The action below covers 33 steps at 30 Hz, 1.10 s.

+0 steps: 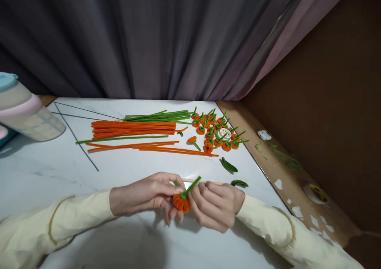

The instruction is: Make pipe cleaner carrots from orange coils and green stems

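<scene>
Together, the left hand [145, 193] and right hand [216, 207] pinch an orange pipe-cleaner pumpkin [181, 202] between their fingertips near the tabletop's [44, 169] front edge, its green stem [192, 186] angling up past the right knuckles. Both hands' fingers are curled narrow around it. Finished pumpkins [214, 132] cluster at the far right corner.

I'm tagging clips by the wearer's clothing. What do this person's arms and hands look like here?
Both arms are covered by long, pale cream-yellow sleeves of soft fabric, each ending in a snug cuff at the wrist. The left hand and the right hand are bare: no gloves, and no rings, watch or bracelet can be seen. The fingernails look short and unpainted, as far as this view shows.
</scene>
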Each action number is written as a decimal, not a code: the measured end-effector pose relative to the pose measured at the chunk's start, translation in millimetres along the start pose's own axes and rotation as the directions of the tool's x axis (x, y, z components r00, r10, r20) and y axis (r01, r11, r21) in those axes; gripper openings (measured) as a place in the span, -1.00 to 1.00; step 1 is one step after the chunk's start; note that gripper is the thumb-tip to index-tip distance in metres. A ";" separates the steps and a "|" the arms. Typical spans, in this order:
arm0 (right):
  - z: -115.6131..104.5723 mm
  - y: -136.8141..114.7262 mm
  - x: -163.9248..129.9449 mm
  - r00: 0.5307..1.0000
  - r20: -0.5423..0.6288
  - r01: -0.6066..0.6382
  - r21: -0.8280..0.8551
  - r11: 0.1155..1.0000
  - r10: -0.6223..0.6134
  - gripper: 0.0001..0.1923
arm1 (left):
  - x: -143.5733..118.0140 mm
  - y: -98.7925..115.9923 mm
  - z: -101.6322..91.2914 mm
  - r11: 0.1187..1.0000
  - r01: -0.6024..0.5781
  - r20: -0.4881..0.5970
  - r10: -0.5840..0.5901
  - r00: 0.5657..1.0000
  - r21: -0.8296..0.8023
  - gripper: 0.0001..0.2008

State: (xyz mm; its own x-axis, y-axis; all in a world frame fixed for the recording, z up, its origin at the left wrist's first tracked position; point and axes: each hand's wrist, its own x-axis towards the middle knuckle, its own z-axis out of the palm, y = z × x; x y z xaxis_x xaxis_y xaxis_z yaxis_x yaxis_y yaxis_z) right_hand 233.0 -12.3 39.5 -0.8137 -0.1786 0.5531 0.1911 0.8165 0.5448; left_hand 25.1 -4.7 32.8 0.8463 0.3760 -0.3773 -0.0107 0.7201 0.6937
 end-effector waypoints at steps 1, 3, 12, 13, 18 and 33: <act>1.7 0.7 -3.8 0.997 0.050 -0.064 0.053 0.997 0.061 -0.81 | -1.2 2.7 -1.1 0.988 -0.062 -0.038 0.068 0.997 0.143 -0.79; 5.3 -3.3 -9.9 0.939 0.147 -0.336 0.184 0.924 0.312 -0.81 | -3.6 6.6 -3.2 0.881 -0.162 -0.107 0.231 0.967 0.445 -0.78; 1.9 -25.1 13.9 0.252 0.610 -0.895 0.442 -0.059 0.751 -0.74 | -8.1 -2.1 -5.1 0.202 -0.225 0.080 0.551 0.830 0.953 -0.83; 1.1 -25.2 15.6 0.263 0.620 -0.892 0.447 -0.059 0.739 -0.77 | -7.7 -3.8 -5.6 0.163 -0.214 0.093 0.545 0.833 0.963 -0.83; 5.7 -30.5 13.2 0.344 0.607 -0.894 0.446 0.052 0.717 -0.86 | -7.8 -7.4 -5.8 0.125 -0.197 0.104 0.525 0.845 0.973 -0.83; 18.5 -24.9 9.7 0.451 0.471 -0.807 0.578 0.121 0.758 -0.84 | 1.8 0.2 -14.9 0.928 -0.154 -0.020 0.171 0.985 0.338 -0.65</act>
State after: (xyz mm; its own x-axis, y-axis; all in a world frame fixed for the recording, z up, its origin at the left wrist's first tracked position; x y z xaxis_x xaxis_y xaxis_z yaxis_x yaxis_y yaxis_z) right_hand 210.2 -24.2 19.7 -0.4805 0.7970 0.3660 0.3627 0.5605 -0.7445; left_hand 18.7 4.9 23.1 0.8212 0.5051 -0.2654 0.0395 0.4137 0.9096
